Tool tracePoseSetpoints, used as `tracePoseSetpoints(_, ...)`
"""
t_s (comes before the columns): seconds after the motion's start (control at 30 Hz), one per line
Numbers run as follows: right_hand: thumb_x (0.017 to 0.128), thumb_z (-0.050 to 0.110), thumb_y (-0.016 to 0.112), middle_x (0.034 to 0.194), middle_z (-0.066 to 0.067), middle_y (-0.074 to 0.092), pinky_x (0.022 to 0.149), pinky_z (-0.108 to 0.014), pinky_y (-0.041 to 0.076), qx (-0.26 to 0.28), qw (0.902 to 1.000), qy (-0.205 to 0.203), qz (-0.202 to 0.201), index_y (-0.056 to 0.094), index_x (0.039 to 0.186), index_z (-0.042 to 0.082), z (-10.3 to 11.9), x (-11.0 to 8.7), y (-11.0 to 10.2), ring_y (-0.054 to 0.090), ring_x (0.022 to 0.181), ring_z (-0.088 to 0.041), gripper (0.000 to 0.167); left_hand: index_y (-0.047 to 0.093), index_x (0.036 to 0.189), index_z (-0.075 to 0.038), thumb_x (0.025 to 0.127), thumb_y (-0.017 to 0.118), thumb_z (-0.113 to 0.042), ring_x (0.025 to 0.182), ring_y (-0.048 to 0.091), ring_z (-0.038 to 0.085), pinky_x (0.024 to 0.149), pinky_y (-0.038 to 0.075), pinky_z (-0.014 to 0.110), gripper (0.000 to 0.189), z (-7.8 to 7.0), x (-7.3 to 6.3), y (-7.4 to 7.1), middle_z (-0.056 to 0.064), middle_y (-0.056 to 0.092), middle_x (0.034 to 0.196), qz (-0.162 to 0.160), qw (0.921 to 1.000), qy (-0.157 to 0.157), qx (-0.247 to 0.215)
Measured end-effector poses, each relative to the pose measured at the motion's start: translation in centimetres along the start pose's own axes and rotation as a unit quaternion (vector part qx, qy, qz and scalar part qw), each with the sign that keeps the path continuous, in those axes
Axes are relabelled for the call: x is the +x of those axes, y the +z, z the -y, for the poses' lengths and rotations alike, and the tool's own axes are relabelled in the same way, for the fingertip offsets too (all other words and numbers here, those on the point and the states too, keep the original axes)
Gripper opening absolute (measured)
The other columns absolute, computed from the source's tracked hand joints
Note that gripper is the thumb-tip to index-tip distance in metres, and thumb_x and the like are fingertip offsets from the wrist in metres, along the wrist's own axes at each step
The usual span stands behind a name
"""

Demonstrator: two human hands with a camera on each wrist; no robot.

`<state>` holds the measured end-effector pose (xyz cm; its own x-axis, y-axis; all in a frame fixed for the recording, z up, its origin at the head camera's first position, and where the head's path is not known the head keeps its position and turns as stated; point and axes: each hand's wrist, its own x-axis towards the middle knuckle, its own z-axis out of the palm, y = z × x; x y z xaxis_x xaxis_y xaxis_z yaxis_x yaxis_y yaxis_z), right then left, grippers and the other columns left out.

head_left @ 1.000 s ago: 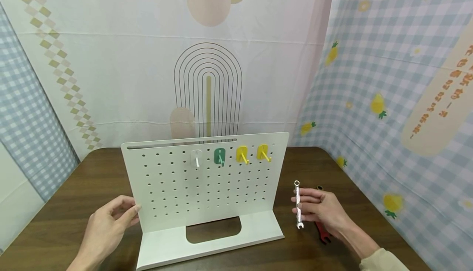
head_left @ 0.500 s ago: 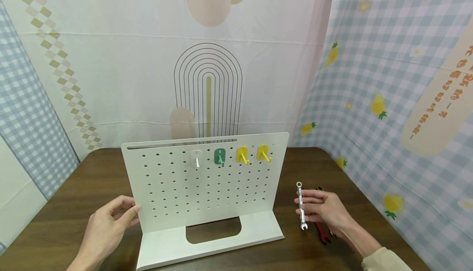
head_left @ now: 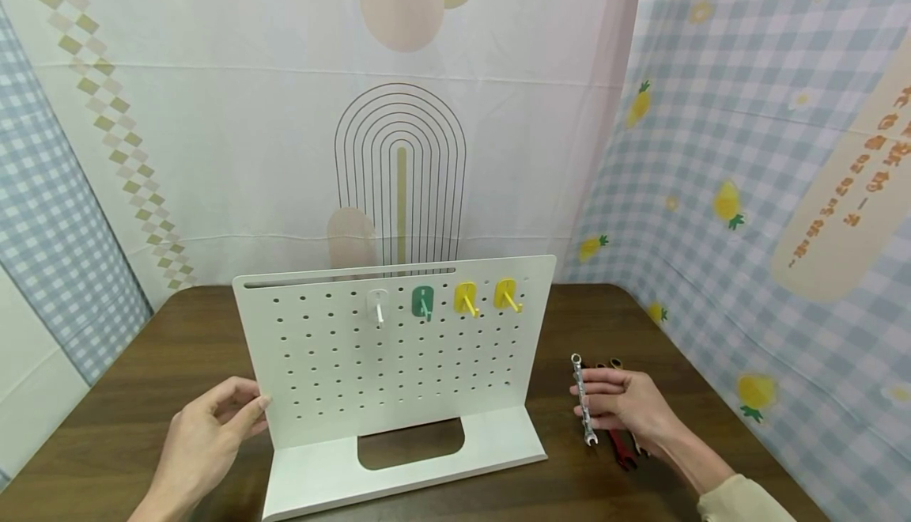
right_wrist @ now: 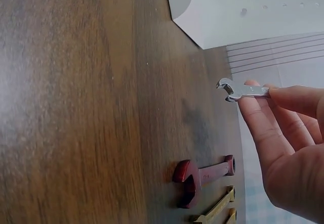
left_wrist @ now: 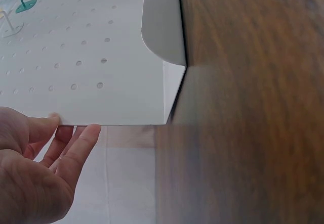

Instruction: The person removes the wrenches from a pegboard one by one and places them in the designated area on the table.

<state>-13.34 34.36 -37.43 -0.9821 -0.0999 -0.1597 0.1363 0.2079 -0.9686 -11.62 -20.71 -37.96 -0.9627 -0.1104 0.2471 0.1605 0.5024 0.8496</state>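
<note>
A white pegboard stands upright on its flat base. My left hand pinches its left edge low down, thumb at the front face and fingers at the edge in the left wrist view. Off to the board's right, my right hand holds a small silver combination wrench between thumb and fingers, ring end up and open end down. In the right wrist view the wrench's open jaw points away from the hand, above the table. A red wrench lies on the table below it, beside gold-coloured wrenches; the right hand partly hides them in the head view.
Along the pegboard's upper part sit a clear hook, a green hook and two yellow ones, such as the yellow hook. The brown wooden table runs back to a patterned curtain.
My right hand has shifted slightly right and down with the silver wrench, which now leans more. More of the wrenches behind it shows. The left hand and pegboard stay put.
</note>
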Motion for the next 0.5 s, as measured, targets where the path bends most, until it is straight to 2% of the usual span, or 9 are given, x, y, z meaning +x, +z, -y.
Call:
tracePoseSetpoints(0.17,0.096,0.003,0.076,0.119,-0.015,0.078,0.073,-0.032,0.071,-0.018,0.9998,0.009,-0.003,0.055,0.141,-0.014,-0.1,0.2,-0.16,0.08,0.091,-0.021,0.052,0.072,0.107,-0.001,0.101,0.073,-0.01,0.084,0.071,-0.01,0.072,0.068,0.019,0.011,0.07,0.0,-0.06,0.008,0.072,0.1,0.0,1.0,-0.001,-0.002)
tracePoseSetpoints(0.5,0.097,-0.004,0.07,0.122,-0.025,0.075,0.07,-0.035,0.071,-0.06,0.9976,0.027,-0.019,0.052,0.142,-0.017,-0.58,0.55,-0.3,0.08,0.093,-0.029,0.051,0.071,0.108,0.0,0.101,0.073,-0.008,0.083,0.07,-0.01,0.072,0.068,0.018,0.011,-0.13,-0.08,-0.11,0.007,0.071,0.1,0.001,0.9999,-0.011,0.005)
